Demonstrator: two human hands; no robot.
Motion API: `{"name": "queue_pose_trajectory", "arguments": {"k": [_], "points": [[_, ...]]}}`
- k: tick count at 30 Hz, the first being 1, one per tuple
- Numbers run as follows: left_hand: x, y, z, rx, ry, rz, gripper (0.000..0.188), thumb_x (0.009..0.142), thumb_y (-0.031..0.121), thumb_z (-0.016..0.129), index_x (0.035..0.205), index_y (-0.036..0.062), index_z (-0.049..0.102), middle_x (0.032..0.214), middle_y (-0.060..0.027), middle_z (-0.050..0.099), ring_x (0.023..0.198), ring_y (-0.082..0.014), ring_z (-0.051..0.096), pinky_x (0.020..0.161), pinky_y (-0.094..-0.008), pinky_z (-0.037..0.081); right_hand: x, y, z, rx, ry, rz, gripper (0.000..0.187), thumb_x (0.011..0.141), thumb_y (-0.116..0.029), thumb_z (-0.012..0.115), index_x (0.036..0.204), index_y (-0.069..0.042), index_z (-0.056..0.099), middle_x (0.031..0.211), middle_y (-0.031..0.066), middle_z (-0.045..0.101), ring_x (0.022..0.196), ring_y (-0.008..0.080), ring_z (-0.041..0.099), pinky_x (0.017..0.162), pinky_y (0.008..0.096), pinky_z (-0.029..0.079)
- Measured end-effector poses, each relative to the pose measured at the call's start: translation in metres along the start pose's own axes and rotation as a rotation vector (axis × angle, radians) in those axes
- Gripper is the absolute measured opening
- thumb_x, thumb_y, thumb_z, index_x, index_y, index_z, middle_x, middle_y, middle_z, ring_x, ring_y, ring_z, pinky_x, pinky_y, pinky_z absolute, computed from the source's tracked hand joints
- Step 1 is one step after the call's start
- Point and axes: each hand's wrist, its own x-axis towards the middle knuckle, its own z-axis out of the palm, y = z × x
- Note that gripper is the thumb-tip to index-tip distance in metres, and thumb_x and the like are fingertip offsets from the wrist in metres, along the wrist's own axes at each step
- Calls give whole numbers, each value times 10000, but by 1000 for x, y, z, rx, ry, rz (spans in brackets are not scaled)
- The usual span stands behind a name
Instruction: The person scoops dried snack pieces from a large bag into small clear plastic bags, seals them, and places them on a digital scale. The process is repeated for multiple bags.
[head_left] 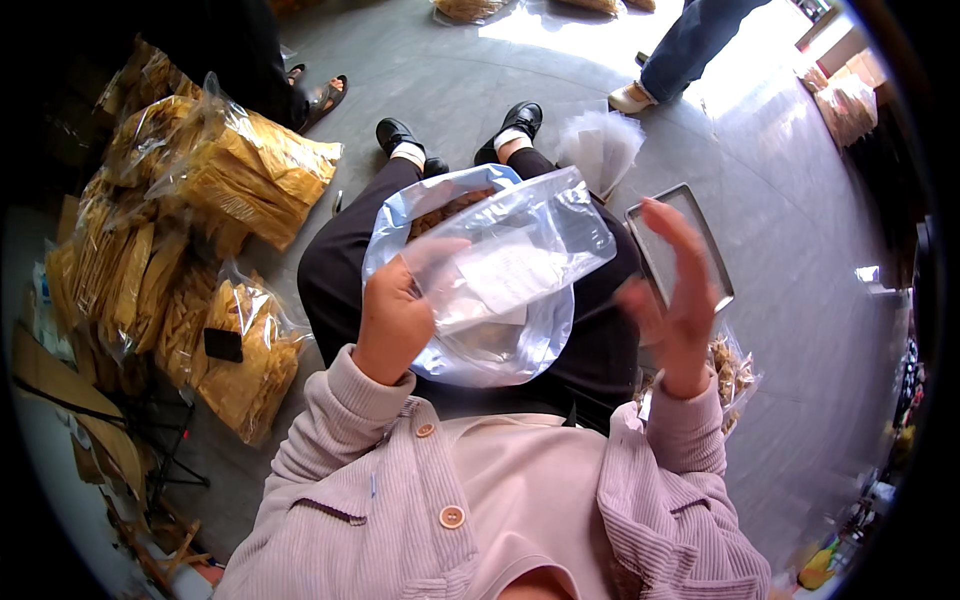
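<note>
Nearest to my head camera is the pink corduroy jacket (385,515), its two sleeves reaching forward. Beyond the cuffs I have both hands in view.

Left hand (394,322): thumb and fingers are pressed together on the near left edge of the clear bag (548,213). The index finger is blurred. Right hand (682,285): fingers are spread and blurred by motion; it is apart from the clear bag, to its right.

The clear bag is tilted above the lap, over a light-blue open-topped container (548,347). A white label (505,272) shows at the bag; I cannot tell whether it is inside or outside. Brown pieces (455,212) show in the container's far left part.

Right of the lap, I locate a bag of brown pieces (735,378) on the floor and, farther out, a shallow metal tray (660,252), partly covered by the right hand. To the left stand large bags of yellow-brown strips (258,170); a black rectangular object (223,345) lies on one.

Ahead, near the black shoes (523,118), is a fan of clear bags (600,145). Farthest, I see other people's feet: sandals (328,100) at left, a light shoe (631,98) at right.
</note>
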Motion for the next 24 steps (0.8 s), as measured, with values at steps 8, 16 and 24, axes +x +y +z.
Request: {"name": "queue_pose_trajectory", "arguments": {"k": [8,16,24], "points": [[-12,28,22,248,-45,115,130,889,35,657,1009,-14,672,917,-114,711,780,-176,689,698,-290,538,6,-46,52,-340,-358,-336,559,672,-211,832,1193,-168,637,1408,98,517,1285,264,517,1176,479,292],[-18,25,8,52,-167,-84,172,1015,171,624,935,20,639,734,47,578,645,2,478,573,-172,366,-3,-31,39,-122,-146,-184,246,827,-39,755,726,-51,531,673,66,537,538,214,519,507,319,385],[-24,17,8,-126,-164,-158,309,1062,281,540,910,38,655,657,90,491,550,7,356,498,-187,255,-19,-20,35,105,59,135,279,915,-19,717,744,-18,496,613,11,405,501,85,353,441,253,280]]}}
